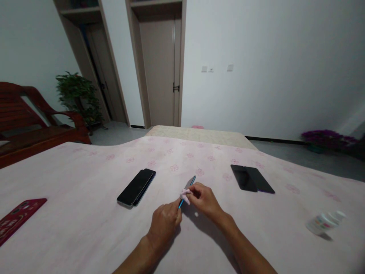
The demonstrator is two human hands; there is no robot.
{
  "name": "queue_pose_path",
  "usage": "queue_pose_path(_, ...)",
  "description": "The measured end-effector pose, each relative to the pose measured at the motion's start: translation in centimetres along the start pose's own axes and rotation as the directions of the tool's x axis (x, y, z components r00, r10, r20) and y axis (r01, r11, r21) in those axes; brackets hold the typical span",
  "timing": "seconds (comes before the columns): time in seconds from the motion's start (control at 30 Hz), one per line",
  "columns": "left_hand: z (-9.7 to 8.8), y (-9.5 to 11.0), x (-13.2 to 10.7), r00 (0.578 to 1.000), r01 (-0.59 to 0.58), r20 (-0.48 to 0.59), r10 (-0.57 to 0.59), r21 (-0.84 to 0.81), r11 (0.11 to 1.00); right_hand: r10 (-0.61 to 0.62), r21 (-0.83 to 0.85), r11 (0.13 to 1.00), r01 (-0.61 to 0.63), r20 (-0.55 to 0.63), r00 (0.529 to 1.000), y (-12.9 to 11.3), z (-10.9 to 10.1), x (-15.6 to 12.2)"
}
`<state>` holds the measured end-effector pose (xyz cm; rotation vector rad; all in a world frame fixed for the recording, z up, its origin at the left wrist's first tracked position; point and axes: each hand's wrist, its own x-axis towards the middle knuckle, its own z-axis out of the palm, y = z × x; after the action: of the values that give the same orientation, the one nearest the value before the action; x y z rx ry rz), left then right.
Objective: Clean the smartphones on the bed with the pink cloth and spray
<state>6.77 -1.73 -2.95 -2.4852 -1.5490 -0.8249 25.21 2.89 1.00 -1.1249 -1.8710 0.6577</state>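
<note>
Leftward, 2 phones (135,187) overlap near the left hand (165,220); rightward, a bottle (321,223).

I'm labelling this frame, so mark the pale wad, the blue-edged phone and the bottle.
Pale wad (185,195), head view: crumpled middle.
Blue-edged phone (190,182), head view: upper face.
Bottle (324,223), head view: printed body.
</note>
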Motion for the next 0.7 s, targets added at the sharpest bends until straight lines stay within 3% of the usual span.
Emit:
queue_pose_path(0.1,-0.2,-0.6,-0.4,0.993,-0.074,-0.094,0.069,-0.045,0.996,-0.078,-0.058,0.995,0.078,-0.001,0.997,-0.9,0.1,-0.2)
queue_pose_path(0.27,-0.5,-0.3,-0.5,0.98,-0.128,-0.166,0.106,-0.127,0.984,-0.028,-0.182,0.983,-0.029,-0.302,0.953,1.4,-1.2,0.7)
queue_pose_path(0.33,-0.5,-0.1,-0.5,0.979,-0.131,-0.179,0.101,-0.166,0.977,-0.015,-0.194,0.979,-0.058,-0.354,0.935,2.2,-1.5,0.8)
queue_pose_path(0.57,-0.6,0.0,-0.5,0.993,-0.034,-0.121,-0.005,-0.321,0.947,-0.118,-0.123,0.987,0.099,-0.159,0.98,0.2,0.1,-0.4)
queue_pose_path(0.63,-0.7,-0.1,-0.4,0.994,-0.011,-0.104,-0.029,-0.367,0.93,-0.129,-0.131,0.985,0.108,-0.16,0.979,0.2,0.3,-0.2)
queue_pose_path(0.7,-1.0,0.0,-0.3,0.996,0.021,-0.071,-0.056,-0.423,0.906,-0.088,-0.15,0.987,0.052,-0.24,0.967,1.1,0.1,0.3)
